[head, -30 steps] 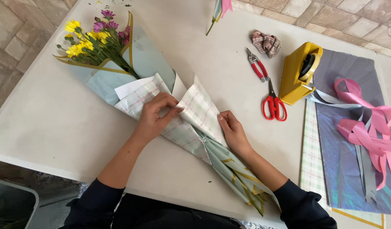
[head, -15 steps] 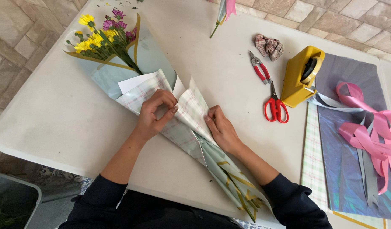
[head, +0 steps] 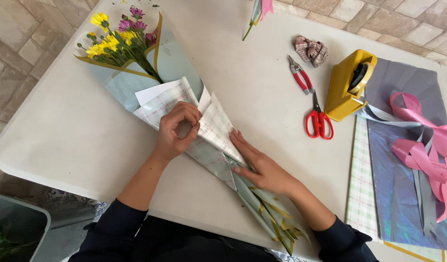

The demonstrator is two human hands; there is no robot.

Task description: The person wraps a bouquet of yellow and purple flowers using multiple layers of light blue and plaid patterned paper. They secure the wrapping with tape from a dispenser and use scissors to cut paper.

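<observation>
**Two hands folding wrap around a bouquet**

Both hands work at the middle of the bouquet (head: 184, 126), which lies slantwise on the white table (head: 58, 136), blooms at the far left, stems toward the near right. The left hand (head: 177, 131) pinches a fold of the checked wrapping paper (head: 218, 128) between curled fingers and thumb. The right hand (head: 260, 165) lies flat and loose, fingers spread, pressing the paper down where the wrap narrows. Yellow and purple flowers (head: 119, 36) poke out of the pale blue sheet. Well to the right sit red scissors (head: 319, 121), small red pruners (head: 301, 75), a yellow tape dispenser (head: 347, 85) and pink ribbon (head: 422, 150) on spare sheets.
</observation>
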